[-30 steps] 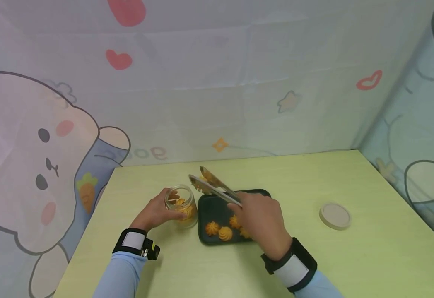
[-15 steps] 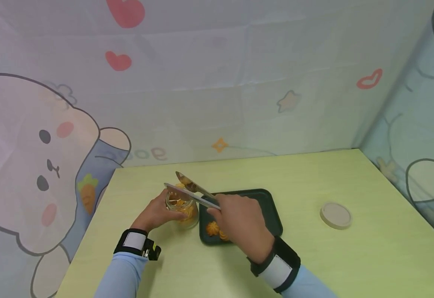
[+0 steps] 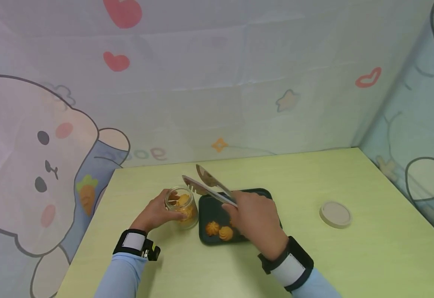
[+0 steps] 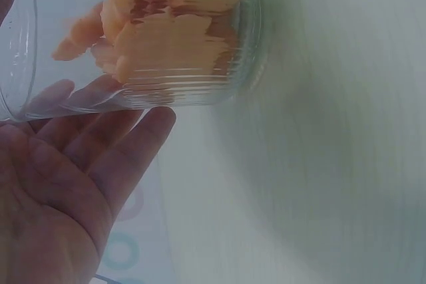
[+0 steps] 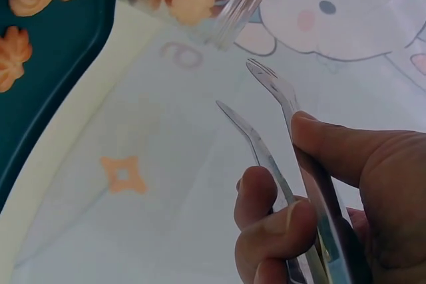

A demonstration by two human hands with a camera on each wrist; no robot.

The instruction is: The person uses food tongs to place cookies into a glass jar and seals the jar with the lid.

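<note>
Staged tabletop booth: cartoon bunny curtains (image 3: 53, 136) enclose green table (image 3: 314, 256).

Soft even light, faint shadows under hands on table (image 3: 314, 256), head view sharp, left wrist view hazy, jar (image 4: 166, 38) blurred, washed out

Three cams: one up high, two right at the hands

Head cam looks forward and down over the whole green table (image 3: 351, 256) from a distance. Left wrist cam sits super close, facing the glass jar (image 4: 166, 38) past the palm. Right wrist cam looks along the tongs (image 5: 279, 131); all three catch that jar.
</note>
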